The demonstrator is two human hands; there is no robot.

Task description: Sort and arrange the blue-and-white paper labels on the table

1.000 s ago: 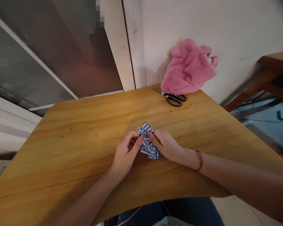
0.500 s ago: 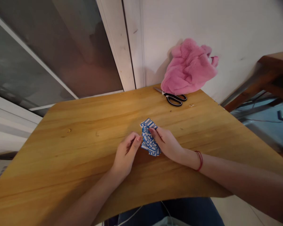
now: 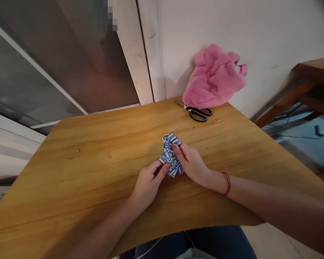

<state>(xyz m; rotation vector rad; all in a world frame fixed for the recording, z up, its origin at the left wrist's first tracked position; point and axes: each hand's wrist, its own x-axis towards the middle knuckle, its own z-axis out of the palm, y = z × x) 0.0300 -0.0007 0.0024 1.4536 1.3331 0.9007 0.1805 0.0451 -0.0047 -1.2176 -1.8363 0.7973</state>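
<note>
A loose bundle of small blue-and-white cards (image 3: 167,155), overlapping at many angles, is held just above the wooden table (image 3: 110,136). My right hand (image 3: 193,163) is closed on its right side, thumb lying across the top face. At the lower left of the bundle, my left hand (image 3: 151,180) pinches the cards between thumb and fingers. The fingertips beneath the bundle are mostly hidden. What is printed on the cards is too small to read.
Black-handled scissors (image 3: 197,113) lie at the table's back edge, partly under a crumpled pink plush cloth (image 3: 216,77). A tiny yellowish scrap (image 3: 77,151) rests on the left part of the tabletop. Glass door panels (image 3: 102,64) and a white wall (image 3: 259,32) stand behind.
My left hand has moved slightly right and taken hold of the bundle's lower left edge. The cards there are fanned out differently. My right hand keeps its grip.
</note>
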